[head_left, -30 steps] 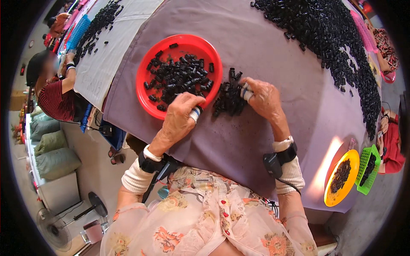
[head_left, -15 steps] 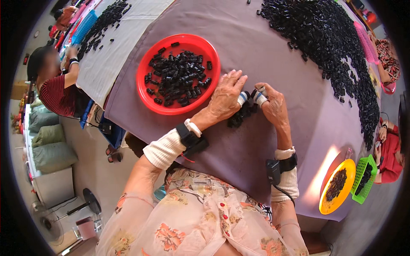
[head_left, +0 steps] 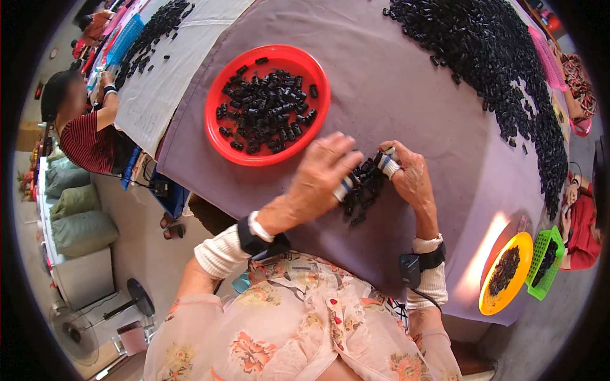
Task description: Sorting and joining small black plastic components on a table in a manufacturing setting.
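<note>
A small heap of short black cylinder-like plastic parts (head_left: 361,190) lies on the purple-grey cloth between my hands. My left hand (head_left: 318,174) is at the left side of the heap, its fingers spread and a little blurred, holding nothing that I can see. My right hand (head_left: 412,176) is at the heap's upper right, finger and thumb closed in a pinch; what they hold is too dark and small to make out. Striped white cloth covers wrap some fingertips. Beyond my left hand stands a round red tray (head_left: 213,136) with many similar black parts in it.
A large spread of black parts (head_left: 483,63) covers the table's far right. A yellow tray (head_left: 525,244) and a green basket (head_left: 551,279) stand at the right edge. People sit on both sides; a person in a striped top (head_left: 86,140) works at the left table. A fan (head_left: 73,330) stands lower left.
My left hand has drawn back toward me and left, away from my right fingertips, its fingers spreading. More of the heap shows. The right hand stays pinched, slightly lower in view.
</note>
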`<state>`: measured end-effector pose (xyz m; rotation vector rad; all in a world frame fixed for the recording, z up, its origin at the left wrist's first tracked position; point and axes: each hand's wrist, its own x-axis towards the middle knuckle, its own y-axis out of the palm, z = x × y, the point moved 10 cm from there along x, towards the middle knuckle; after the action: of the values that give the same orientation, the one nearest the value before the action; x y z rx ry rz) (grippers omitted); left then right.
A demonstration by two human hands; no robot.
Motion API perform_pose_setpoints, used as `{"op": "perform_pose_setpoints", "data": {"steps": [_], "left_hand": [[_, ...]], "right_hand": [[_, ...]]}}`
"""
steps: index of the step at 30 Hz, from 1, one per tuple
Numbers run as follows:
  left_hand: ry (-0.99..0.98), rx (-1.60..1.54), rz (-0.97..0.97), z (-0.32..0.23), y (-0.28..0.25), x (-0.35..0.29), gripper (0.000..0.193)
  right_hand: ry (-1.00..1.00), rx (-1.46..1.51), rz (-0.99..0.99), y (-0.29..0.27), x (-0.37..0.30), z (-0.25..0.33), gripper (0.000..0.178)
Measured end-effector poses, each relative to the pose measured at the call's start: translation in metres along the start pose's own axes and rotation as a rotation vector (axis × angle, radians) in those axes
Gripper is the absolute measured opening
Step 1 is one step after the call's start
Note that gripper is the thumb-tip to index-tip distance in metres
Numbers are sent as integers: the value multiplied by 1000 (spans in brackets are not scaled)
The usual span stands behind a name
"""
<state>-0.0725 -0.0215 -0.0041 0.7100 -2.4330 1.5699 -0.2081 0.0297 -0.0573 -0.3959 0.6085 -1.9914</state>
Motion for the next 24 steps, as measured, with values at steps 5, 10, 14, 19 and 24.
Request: {"op": "perform_pose_setpoints", "data": {"steps": [5, 10, 14, 19, 24], "left_hand": [[-135, 153, -41, 65, -25, -11, 47], [-165, 75, -80, 79, -35, -17, 47], [-171, 141, -94, 85, -44, -18, 45], [-128, 134, -102, 62, -29, 0, 43], [-189, 259, 4, 69, 1, 19, 39]], "right_hand": [[21, 84, 17, -3, -3, -1, 25], [33, 114, 15, -5, -7, -5, 25], [127, 178, 44, -9, -9, -6, 26], [76, 106, 17, -9, -8, -7, 25], [133, 155, 26, -12, -7, -10, 25]]}}
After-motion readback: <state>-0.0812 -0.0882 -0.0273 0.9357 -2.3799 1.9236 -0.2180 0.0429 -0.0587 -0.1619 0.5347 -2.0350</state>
